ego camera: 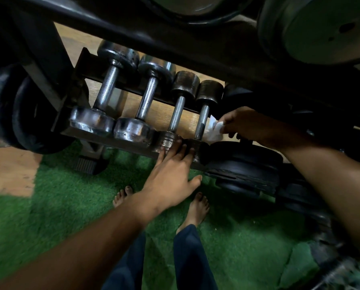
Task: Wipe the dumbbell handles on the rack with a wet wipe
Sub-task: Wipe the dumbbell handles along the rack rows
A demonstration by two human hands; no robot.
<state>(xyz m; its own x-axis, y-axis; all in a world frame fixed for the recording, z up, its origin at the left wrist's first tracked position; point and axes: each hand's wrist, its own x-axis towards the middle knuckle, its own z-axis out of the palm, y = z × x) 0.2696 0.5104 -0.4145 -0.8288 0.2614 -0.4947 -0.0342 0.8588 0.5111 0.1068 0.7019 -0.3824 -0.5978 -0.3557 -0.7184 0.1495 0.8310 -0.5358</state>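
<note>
Four dumbbells [154,101] lie on the low rack [103,135]; the right hand [244,124] pinches the wet wipe [214,128] against the rightmost handle [202,121]. Left hand [172,172] – fingers flat – braces the near heads. Risk: knuckles scraping the black plates [244,164] crowding the right – space is tight beneath the upper rail [112,32].

four dumbbells [154,101] side by side on rack [112,141] | wipe [214,130] right of them

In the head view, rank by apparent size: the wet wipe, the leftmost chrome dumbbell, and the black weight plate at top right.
1. Black weight plate, though it sits nearer the camera and is cropped.
2. Leftmost chrome dumbbell.
3. Wet wipe, partly hidden in the right hand.
</note>
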